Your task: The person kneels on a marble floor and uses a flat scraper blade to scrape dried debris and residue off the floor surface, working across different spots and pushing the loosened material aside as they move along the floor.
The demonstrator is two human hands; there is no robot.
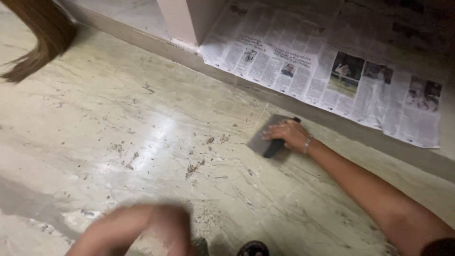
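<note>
Starting at the left of the grey scraper point(268, 137), which serves as the landmark here: far to its upper left a hank of brown hair point(35, 35) hangs into view, and between hair and scraper the pale marble floor point(118, 109) is speckled with dried brown flecks point(194, 167). Below and left of the scraper, near the bottom edge, the left hand point(137, 232) is a blur; whether it is open or closed I cannot tell, and nothing shows in it. The scraper itself lies flat on the floor, a thin blade with a dark handle point(275, 148); it looks light, stiff and probably sharp along its edge, so the handle seems the safe place to take it. The right hand point(290, 134) rests on it, fingers curled over the blade and handle, pressing it down, a bracelet point(306, 144) at the wrist. Above and right of the scraper, newspaper sheets point(341, 76) are spread along the skirting
</note>
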